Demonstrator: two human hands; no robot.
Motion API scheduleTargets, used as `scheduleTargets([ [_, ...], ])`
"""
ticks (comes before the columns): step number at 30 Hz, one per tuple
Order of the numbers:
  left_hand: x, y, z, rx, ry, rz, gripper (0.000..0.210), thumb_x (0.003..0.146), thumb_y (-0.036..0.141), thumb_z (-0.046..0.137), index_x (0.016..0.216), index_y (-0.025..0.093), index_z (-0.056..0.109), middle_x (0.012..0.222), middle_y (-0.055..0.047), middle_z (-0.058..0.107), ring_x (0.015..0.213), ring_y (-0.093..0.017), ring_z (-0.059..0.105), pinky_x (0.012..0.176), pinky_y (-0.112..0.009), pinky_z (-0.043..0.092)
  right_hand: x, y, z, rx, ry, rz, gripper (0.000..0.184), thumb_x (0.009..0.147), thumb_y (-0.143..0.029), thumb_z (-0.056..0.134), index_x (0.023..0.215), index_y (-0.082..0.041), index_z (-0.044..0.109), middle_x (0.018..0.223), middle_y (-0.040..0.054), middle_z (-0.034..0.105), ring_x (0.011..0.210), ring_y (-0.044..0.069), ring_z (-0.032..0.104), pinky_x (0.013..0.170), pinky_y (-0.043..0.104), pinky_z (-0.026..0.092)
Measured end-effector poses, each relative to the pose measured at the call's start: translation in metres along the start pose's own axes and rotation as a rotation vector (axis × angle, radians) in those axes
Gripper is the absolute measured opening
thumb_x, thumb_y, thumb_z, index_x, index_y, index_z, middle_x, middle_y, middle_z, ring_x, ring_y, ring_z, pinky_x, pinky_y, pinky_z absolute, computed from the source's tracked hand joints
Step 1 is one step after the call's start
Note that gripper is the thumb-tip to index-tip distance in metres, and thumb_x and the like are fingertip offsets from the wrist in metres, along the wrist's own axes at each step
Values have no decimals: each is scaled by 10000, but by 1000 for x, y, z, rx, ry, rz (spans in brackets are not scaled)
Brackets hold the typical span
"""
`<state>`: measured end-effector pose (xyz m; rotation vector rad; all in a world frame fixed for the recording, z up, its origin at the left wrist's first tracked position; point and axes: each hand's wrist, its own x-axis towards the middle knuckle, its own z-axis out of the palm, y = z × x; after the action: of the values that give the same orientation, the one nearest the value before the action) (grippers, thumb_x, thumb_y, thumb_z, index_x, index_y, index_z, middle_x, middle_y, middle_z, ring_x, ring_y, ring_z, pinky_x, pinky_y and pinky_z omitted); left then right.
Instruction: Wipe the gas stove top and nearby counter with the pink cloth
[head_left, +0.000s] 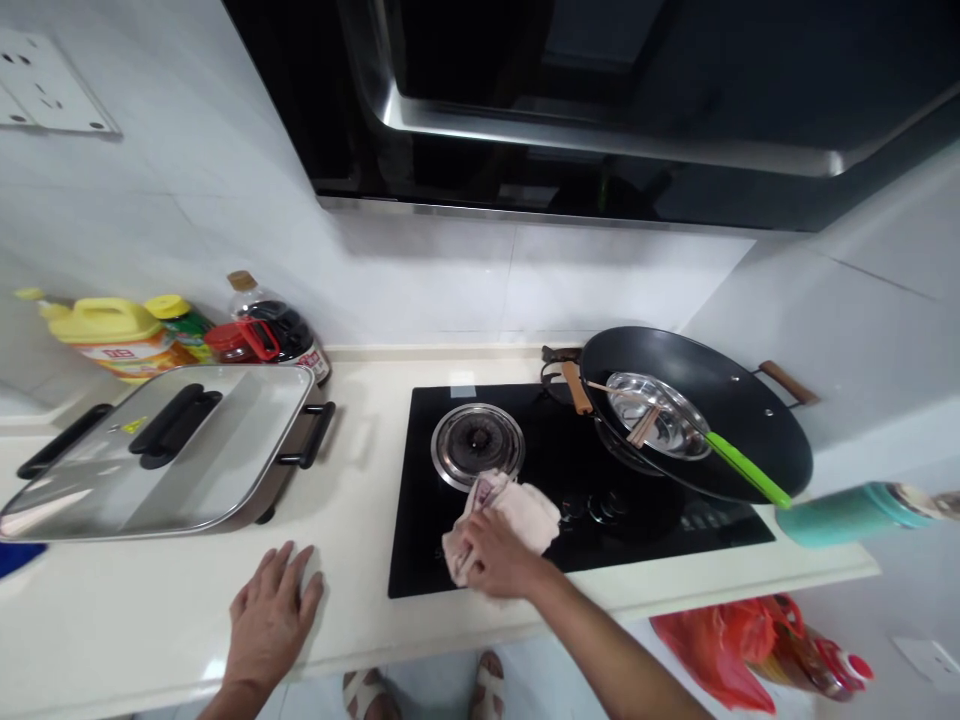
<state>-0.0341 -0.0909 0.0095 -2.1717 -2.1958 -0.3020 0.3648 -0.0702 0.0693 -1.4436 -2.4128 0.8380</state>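
Note:
My right hand (499, 555) is closed on a pale pink cloth (525, 512), pressed against the black glass cooktop (420, 550) near its front left. Just behind the cloth is the round left burner (478, 442) with its metal ring. My left hand (271, 612) lies flat on the cream countertop (360, 590), fingers spread, holding nothing. It rests left of the cooktop, in front of an electric pan with a glass lid (247, 440).
A black wok (757, 430) sits over the right burner, holding a metal bowl (660, 400) and a green-handled utensil (746, 468). A turquoise bottle (851, 515) is at the right. Condiment bottles (281, 330) line the back wall. A range hood (570, 170) hangs above.

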Motion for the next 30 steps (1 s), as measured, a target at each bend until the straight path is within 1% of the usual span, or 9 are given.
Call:
scheduleTargets([
  [4,1,1,-2,-9,-43,-10,599,1006,483,275,1403,181,608,1575,-159,505,1512,-334,368,1170,-547,356,-24,-20,12,-7,125,-8,271,805,-367,719,1022,-218,658,1271,96,569,1195,294,471,1110,496,352],
  [6,2,2,-5,-15,-51,-17,597,1004,481,277,1405,182,603,1573,-162,503,1516,-334,366,1174,-552,356,-26,-22,4,-51,246,149,324,884,-472,676,1101,-231,692,1427,119,520,1296,333,432,1169,556,284],
  [8,2,5,-7,-24,-54,-25,590,1006,477,282,1406,184,601,1571,-167,500,1520,-333,361,1177,-559,357,-21,-23,-1,-97,326,364,449,982,-528,536,1331,-267,644,1556,133,446,1383,363,391,1188,611,236],
  [11,3,8,-12,-44,-54,-33,562,1008,461,311,1401,188,606,1569,-175,501,1517,-340,362,1174,-577,359,-12,-25,6,-118,246,487,607,980,-601,515,1542,-377,473,1652,115,378,1470,416,339,1176,682,209],
  [15,5,11,-15,-61,-56,-45,513,994,431,367,1388,212,612,1561,-166,511,1511,-336,370,1169,-577,366,-33,-11,28,-131,268,388,508,961,-578,575,1423,-369,608,1650,78,422,1541,396,278,1230,653,160],
  [20,5,14,-18,-60,-71,-45,605,1017,498,271,1402,171,602,1576,-181,490,1519,-349,354,1176,-586,356,-122,37,39,-225,528,360,291,998,-371,505,1131,-237,726,1430,94,627,1434,301,425,1241,533,266],
  [24,5,14,-19,-53,-76,-46,607,1016,493,265,1399,167,604,1575,-182,491,1515,-347,357,1172,-582,359,-157,68,27,-310,597,599,368,993,-394,468,1194,-190,698,1400,140,624,1346,337,462,1155,534,355],
  [27,5,14,-18,-51,-64,-46,577,1014,473,290,1395,177,605,1571,-180,497,1512,-343,365,1168,-582,364,-141,76,9,-332,545,846,559,986,-421,433,1481,-182,534,1481,173,545,1338,387,443,1110,596,344],
  [30,4,13,-17,-57,-45,-35,559,1008,446,309,1392,171,609,1563,-184,505,1506,-349,374,1168,-590,368,-116,77,-14,-298,410,1001,634,975,-418,409,1574,-213,433,1418,190,531,1277,400,470,1056,610,352],
])
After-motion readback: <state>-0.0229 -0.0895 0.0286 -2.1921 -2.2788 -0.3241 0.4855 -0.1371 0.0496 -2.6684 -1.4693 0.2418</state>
